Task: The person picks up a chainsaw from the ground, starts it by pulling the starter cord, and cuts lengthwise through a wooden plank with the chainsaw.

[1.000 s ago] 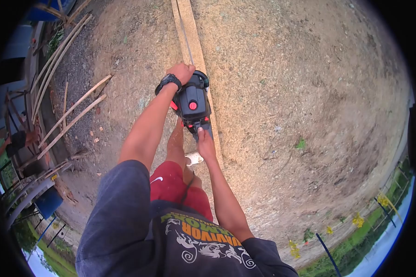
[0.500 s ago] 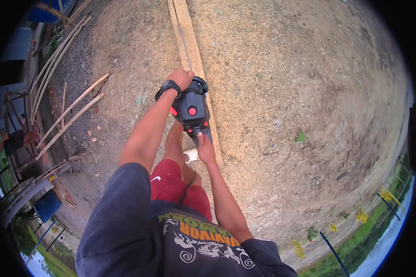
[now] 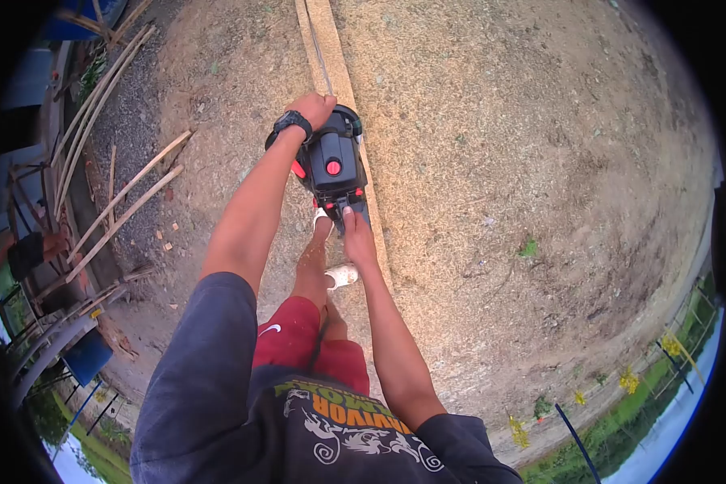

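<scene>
A black chainsaw (image 3: 327, 152) with a red cap and red details is held in front of my legs. My left hand (image 3: 313, 110), with a black watch on its wrist, is closed round the front handle. My right hand (image 3: 359, 239) grips the rear handle, its thumb on top. The narrow guide bar (image 3: 318, 50) points away from me, along a long wooden board (image 3: 338, 50) coated in sawdust. Whether the chain is inside the wood, I cannot tell. The saw body hides part of the board.
Sawdust covers the ground (image 3: 476, 185) around the board. Long wooden strips (image 3: 129, 189) and small offcuts lie to the left. Another person (image 3: 26, 256) is at the far left edge. My feet in white shoes (image 3: 343, 276) stand beside the board.
The chainsaw and both hands have moved a little forward, away from my body, along the board. More of my legs and both shoes now show.
</scene>
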A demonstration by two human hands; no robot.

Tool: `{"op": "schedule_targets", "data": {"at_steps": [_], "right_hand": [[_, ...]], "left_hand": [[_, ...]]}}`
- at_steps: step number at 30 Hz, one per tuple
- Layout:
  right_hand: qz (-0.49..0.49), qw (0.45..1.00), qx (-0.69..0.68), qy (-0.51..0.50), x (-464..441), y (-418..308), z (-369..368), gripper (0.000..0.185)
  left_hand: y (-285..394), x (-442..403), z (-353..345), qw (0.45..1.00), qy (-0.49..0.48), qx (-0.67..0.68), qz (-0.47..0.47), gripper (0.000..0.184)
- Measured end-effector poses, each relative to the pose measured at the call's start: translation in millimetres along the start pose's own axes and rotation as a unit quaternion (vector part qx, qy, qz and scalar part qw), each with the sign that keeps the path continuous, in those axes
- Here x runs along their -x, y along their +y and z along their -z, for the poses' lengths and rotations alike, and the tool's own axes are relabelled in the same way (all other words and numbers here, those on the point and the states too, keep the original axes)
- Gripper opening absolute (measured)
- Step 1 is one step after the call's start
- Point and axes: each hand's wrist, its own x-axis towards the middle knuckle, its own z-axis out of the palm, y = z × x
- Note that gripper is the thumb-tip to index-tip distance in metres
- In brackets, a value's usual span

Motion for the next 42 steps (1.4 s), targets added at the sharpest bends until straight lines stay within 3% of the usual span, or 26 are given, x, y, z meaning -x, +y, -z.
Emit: {"op": "schedule_targets", "data": {"at_steps": [4, 19, 25, 33, 42], "right_hand": [[0.002, 1.0, -0.015, -0.006, -17.8, -29.9, 6.9, 0.063], [-0.02, 1.0, 0.007, -0.012, -4.2, -33.6, 13.3, 0.062], [-0.03, 0.999, 0.021, -0.01, 14.9, 3.9, 8.1, 0.06], [-0.013, 1.0, -0.001, 0.0, 55.4, 50.0, 7.3, 0.06], [-0.027, 1.0, 0.008, -0.004, 86.9, 93.7, 4.6, 0.061]], "left_hand": [[-10.5, -41.5, 8.5, 0.999, -0.004, -0.025, -0.036, 0.058], [3.8, -19.4, 10.5, 0.999, -0.023, -0.024, 0.017, 0.061], [-11.2, -1.3, -25.1, 1.0, -0.004, -0.009, -0.019, 0.058], [12.5, 69.7, -37.3, 0.999, -0.013, 0.012, 0.033, 0.06], [5.4, 106.6, -73.2, 1.0, -0.005, 0.001, 0.009, 0.056]]}}
